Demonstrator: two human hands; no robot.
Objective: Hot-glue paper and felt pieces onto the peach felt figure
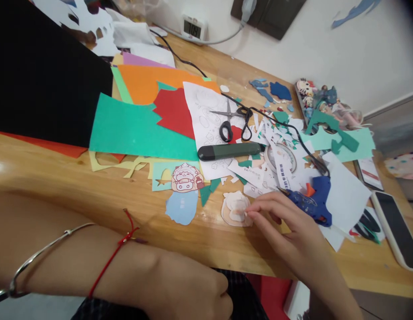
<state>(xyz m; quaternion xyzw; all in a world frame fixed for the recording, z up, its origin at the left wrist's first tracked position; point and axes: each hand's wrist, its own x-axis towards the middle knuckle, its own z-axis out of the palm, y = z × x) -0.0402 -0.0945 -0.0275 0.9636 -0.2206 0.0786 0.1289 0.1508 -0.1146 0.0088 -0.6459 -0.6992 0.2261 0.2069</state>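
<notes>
Layered peach-and-white paper cutout (pixel 230 216): lay flat on the light-brown wooden table (pixel 59 171), presumably for easy reach. Right hand (pixel 293 224): fingertips met its edge, apparently for precision; grip indeterminable. Left hand (pixel 189 282): curled closed nearby.

A wooden table (pixel 213 244) is bearing a pale cutout (pixel 235 208) at the grip of the right hand (pixel 294 229); a light-blue cutout (pixel 182 209) is lying left of it, a phone (pixel 398 231) right.

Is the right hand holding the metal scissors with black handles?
No, the metal scissors with black handles lie open partly over the white printed paper sheet, apart from the right hand.
</notes>
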